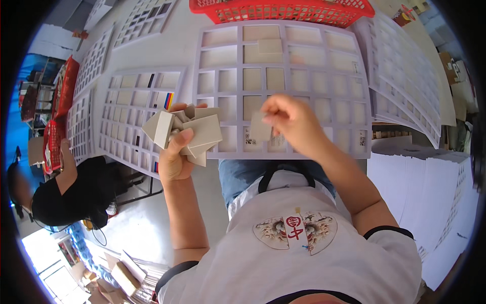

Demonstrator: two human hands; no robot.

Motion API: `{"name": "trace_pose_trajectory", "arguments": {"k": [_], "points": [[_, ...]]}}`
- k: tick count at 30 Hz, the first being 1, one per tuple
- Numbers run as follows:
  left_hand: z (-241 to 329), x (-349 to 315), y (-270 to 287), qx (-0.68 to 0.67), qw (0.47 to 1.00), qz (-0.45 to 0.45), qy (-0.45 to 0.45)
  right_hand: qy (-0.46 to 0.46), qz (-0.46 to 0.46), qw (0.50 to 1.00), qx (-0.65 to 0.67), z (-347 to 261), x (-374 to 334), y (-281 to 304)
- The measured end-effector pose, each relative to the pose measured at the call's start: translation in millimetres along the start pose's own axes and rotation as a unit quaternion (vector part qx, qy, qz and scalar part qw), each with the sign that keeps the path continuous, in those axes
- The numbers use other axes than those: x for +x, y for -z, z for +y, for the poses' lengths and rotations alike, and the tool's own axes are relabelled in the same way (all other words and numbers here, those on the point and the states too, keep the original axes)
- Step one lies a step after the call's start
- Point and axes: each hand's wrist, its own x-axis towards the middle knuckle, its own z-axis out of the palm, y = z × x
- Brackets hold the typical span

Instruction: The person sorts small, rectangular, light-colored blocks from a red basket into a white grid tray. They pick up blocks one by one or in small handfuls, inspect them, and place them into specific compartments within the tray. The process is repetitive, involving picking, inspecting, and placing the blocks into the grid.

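left hand [174,161] has its grip closed on a loose bunch of beige cards [202,133], fanned out at odd angles, above the left edge of the white grid board [289,76]. right hand [293,124] pinches 1 single card [259,129] by its upper right corner, over the lower middle slots. 1 more card, the loose card [270,46], lies across a frame bar near the top. red basket [298,19] sits just past the board's far edge on the counter. more grid boards [405,76] stacked at right; 1 other person [71,197] at far left.
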Motion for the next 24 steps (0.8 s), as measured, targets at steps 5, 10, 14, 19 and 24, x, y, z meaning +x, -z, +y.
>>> {"name": "trace_pose_trajectory", "arguments": {"k": [5, 10, 14, 19, 24], "points": [[-6.3, -14.6, 12.5, 0.011, 1.000, 0.011, -0.001, 0.213, 0.051, 0.944, -0.247, 19.8, -5.3, -33.8], [-9.3, -21.7, 11.1, 0.006, 1.000, -0.012, 0.027, 0.280, 0.019, 0.881, -0.381, 24.7, -25.9, -33.1], [-15.6, -27.2, 1.4, 0.013, 0.996, -0.063, 0.063, 0.305, 0.003, 0.890, -0.338, 27.0, -27.8, -8.3], [-41.1, -34.5, -32.2, 0.035, 0.967, -0.191, 0.167, 0.132, -0.046, 0.987, -0.076, -30.4, 5.1, 3.8], [-55.2, -37.1, -55.3, 0.027, 0.935, -0.235, 0.266, 0.087, -0.232, 0.956, -0.156, -46.3, 19.8, -9.2]]}}
